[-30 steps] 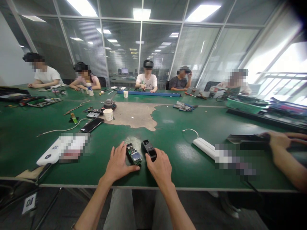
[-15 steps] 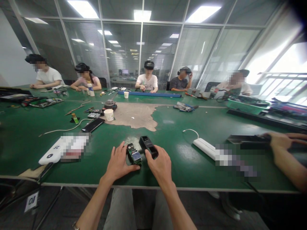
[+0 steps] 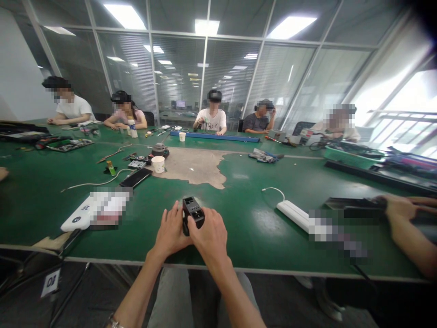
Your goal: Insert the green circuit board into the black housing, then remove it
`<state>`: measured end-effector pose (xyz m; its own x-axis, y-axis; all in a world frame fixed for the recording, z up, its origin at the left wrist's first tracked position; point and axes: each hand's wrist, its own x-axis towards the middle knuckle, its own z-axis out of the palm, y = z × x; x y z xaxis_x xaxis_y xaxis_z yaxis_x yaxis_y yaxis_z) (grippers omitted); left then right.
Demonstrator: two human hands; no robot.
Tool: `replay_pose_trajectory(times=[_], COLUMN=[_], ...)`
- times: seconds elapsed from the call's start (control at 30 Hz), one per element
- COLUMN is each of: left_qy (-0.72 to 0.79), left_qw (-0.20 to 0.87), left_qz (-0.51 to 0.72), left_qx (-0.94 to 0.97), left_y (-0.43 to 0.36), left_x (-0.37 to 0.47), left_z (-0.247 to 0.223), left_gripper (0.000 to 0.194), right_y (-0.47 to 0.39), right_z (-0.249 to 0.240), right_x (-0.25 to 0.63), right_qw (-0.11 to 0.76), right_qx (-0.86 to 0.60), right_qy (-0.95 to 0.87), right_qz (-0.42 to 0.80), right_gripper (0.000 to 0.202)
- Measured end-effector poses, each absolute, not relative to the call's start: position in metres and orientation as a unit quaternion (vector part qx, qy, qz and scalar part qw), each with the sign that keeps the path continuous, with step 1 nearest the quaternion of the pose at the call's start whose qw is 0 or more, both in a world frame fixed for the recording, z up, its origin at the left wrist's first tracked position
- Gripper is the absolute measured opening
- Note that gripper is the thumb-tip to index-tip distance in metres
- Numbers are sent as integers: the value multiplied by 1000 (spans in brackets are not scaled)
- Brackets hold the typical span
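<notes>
In the head view a black plastic housing [image 3: 193,209] with square openings lies in my right hand [image 3: 210,234], whose thumb and fingers close around its near end. My left hand [image 3: 170,233] curls along the left side of the same housing, fingers at its far left edge and thumb tucked beneath the near end. The green circuit board that the left hand gripped is now covered by the housing, so I cannot tell how they fit together. Both hands are just above the green table [image 3: 246,246] near its front edge.
On the left lie a white power bank [image 3: 77,218] and a black phone [image 3: 135,178], with a paper cup [image 3: 158,164] beyond. A white power strip [image 3: 296,216] lies to the right. A co-worker's hand [image 3: 399,209] holds a dark part at far right. Several people sit opposite.
My right hand has moved left with the black housing and brought it over the circuit board in my left hand. The board has gone out of sight. The view has shifted slightly.
</notes>
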<state>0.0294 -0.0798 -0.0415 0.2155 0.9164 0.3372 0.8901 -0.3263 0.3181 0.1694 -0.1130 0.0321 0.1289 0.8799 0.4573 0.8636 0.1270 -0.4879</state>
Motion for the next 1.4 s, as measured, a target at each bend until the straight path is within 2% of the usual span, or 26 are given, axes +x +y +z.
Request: replay_pose_trajectory(times=[0.3, 0.47, 0.63, 0.83, 0.97, 1.1, 1.4], left_qy=[573, 581, 575, 574, 576, 573, 580], left_qw=[41, 58, 62, 60, 62, 55, 57], left_qz=[253, 252, 248, 230, 239, 252, 234], left_qx=[778, 772, 777, 784, 779, 778, 778], left_y=[-85, -86, -86, -85, -85, -84, -80], left_x=[33, 34, 34, 33, 33, 32, 31], left_z=[-35, -29, -28, -30, -31, -35, -38], left_gripper=[106, 112, 113, 107, 103, 98, 128], right_y=[-114, -113, -115, -117, -116, -114, -107], right_z=[23, 16, 7, 3, 3, 11, 25], right_x=[171, 174, 175, 173, 174, 175, 205], right_qw=[323, 293, 300, 327, 350, 378, 438], right_qx=[-661, -668, -673, -663, -651, -640, -640], right_qy=[-677, -684, -675, -673, -672, -668, -631], right_qz=[-3, 18, 40, 27, 37, 38, 9], right_gripper=[20, 21, 24, 46, 27, 26, 33])
